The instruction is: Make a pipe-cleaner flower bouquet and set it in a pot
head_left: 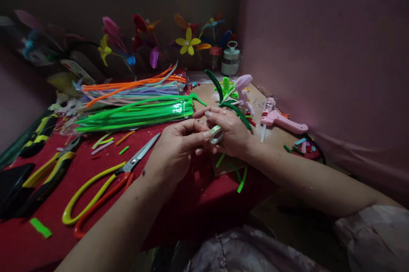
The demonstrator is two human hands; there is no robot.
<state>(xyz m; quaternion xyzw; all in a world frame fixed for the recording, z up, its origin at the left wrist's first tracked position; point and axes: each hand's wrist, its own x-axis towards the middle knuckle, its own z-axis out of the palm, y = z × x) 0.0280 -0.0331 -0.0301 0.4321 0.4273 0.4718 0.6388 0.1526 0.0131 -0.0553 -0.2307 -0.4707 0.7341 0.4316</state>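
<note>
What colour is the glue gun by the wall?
Pink; the glue gun shows best in the head view.

Scissors (128,168) lie on the red cloth (191,204); packed green pipe cleaners (134,114) lie behind; a pink glue gun (283,121) rests at right; a jar (230,59) stands far back.

Red table (92,159) bears scissors (128,169), pliers (47,174), pipe cleaners (134,114).

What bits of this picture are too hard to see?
All in the head view:
- The flower: its stem's lower end is hidden inside the right hand.
- The tape roll: partly covered by the left hand, so its grip is unclear.
- The back flowers: dark and blurred.
- The black thing: cut off by the left edge.
- The jar: contents too small.
</note>
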